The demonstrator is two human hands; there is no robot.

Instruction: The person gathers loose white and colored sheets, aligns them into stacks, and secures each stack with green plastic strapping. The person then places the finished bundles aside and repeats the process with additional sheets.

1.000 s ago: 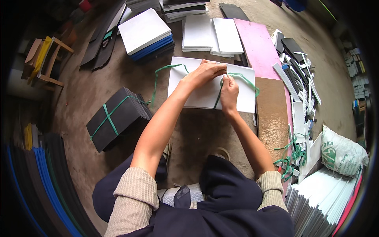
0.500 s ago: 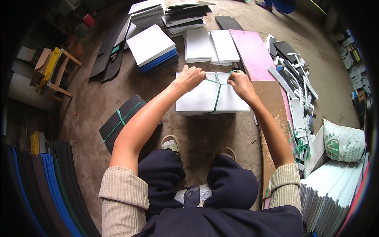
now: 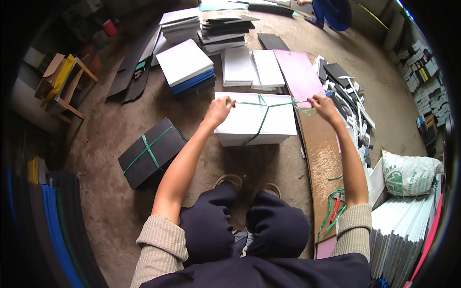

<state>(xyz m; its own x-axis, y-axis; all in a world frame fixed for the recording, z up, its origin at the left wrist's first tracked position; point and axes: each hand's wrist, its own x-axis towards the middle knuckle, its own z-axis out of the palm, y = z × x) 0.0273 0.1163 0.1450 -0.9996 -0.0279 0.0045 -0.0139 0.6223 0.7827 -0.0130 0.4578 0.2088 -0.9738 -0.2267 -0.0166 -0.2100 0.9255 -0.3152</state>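
Observation:
A squared stack of white sheets [image 3: 237, 120] stands on the floor in front of my feet. Green twine [image 3: 262, 121] runs over its top and down the near side, crossing near the far edge. My left hand [image 3: 220, 111], closed, pinches one end above the stack's left side. Past the right side, my right hand [image 3: 324, 106] grips the other end, with a loose loop hanging beside it. Between the two hands the line is stretched nearly straight. Left of the stack lies a black bundle [image 3: 152, 152] bound crosswise with similar green twine.
Blue and white sheet piles [image 3: 185, 60] stand beyond. A brown board [image 3: 321, 158] at right carries a red-handled cutter [image 3: 336, 210] and loose twine. Offcuts [image 3: 355, 98], a white sack [image 3: 410, 174] and upright white sheets [image 3: 401, 235] lie farther right. Another person [image 3: 331, 14] is at the back.
My hands have moved apart, pulling the twine out to both sides over the stack. My view has shifted, showing the cutter on the board and more of the other person.

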